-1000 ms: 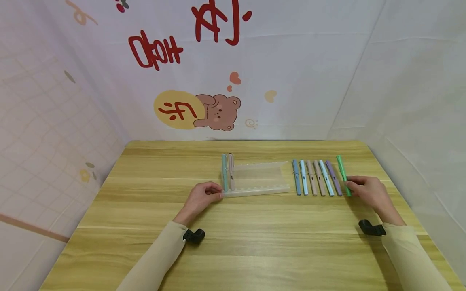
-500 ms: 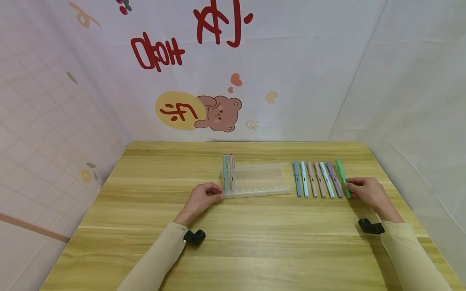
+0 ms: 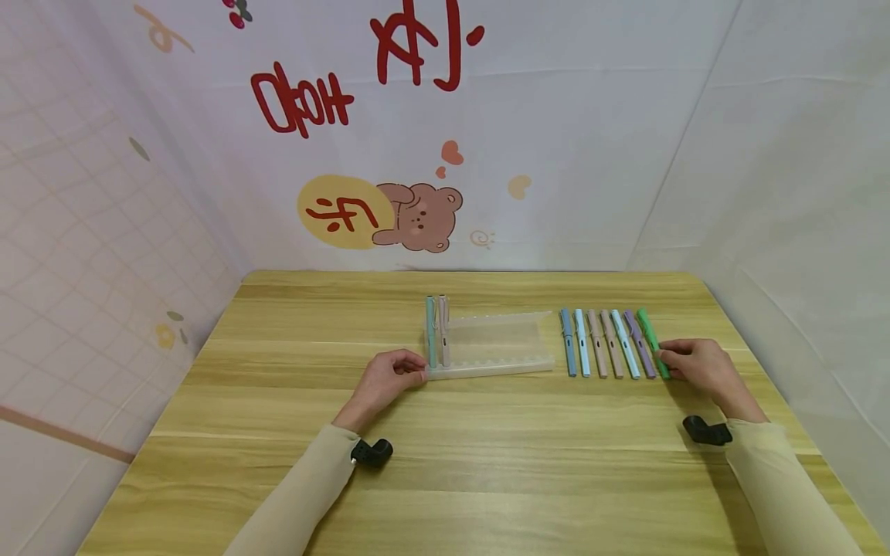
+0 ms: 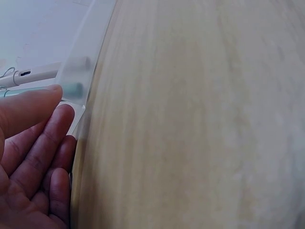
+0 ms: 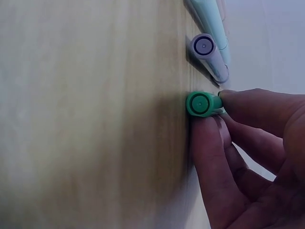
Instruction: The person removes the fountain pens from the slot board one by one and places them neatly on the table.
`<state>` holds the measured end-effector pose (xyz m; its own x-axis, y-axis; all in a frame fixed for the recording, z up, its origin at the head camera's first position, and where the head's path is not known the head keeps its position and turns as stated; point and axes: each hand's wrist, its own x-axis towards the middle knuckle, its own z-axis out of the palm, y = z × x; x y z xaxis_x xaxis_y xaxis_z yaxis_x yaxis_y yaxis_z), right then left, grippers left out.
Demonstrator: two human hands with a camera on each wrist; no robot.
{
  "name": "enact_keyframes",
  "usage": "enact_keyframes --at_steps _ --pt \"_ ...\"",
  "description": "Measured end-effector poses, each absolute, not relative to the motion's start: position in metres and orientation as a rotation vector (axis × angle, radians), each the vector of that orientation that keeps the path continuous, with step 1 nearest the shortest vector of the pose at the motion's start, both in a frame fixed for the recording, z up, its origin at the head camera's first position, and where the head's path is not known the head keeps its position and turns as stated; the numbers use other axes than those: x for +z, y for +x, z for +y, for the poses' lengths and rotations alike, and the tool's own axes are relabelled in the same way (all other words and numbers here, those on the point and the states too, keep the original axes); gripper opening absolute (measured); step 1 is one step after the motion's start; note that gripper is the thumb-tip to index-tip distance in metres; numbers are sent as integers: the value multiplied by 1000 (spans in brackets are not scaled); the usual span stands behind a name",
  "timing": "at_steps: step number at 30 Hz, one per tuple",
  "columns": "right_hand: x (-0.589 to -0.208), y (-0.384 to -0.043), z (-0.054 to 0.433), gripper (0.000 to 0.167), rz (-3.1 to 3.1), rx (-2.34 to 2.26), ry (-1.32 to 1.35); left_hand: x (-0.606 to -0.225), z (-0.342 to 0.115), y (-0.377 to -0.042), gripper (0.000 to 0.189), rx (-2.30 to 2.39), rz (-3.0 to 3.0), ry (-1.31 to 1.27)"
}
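Observation:
My left hand (image 3: 385, 380) pinches the near left corner of a clear plastic pen tray (image 3: 499, 367); in the left wrist view the thumb (image 4: 35, 107) lies over that corner. Two pens stand in the tray's left slots, a teal pen (image 3: 430, 332) and a pale pink pen (image 3: 444, 332). At the right, my right hand (image 3: 698, 363) holds the lower part of a green pen (image 3: 650, 336) between thumb and fingers. In the right wrist view the round end of the green pen (image 5: 200, 103) points at the camera, close to the wood, beside the purple pen (image 5: 209, 55).
Left of the green pen lies a row of pens: the purple pen, a light blue pen (image 3: 624, 344), two brownish-pink pens, another light blue pen (image 3: 581, 344) and a blue pen (image 3: 568, 344). A white printed cloth (image 3: 570, 154) hangs behind the wooden table (image 3: 487, 463).
The green pen's upper end has come down and to the left, nearer the purple pen. My right hand has shifted very slightly left with it. My left hand stays at the tray corner.

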<state>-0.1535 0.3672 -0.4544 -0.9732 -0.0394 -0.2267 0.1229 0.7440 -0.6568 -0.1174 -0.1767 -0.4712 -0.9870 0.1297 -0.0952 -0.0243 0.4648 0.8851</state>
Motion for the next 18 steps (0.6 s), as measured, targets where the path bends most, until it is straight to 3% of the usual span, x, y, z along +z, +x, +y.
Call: enact_keyframes --at_steps 18 --pt "-455 -154 366 55 2756 -1046 73 -471 -177 -118 13 1553 2556 99"
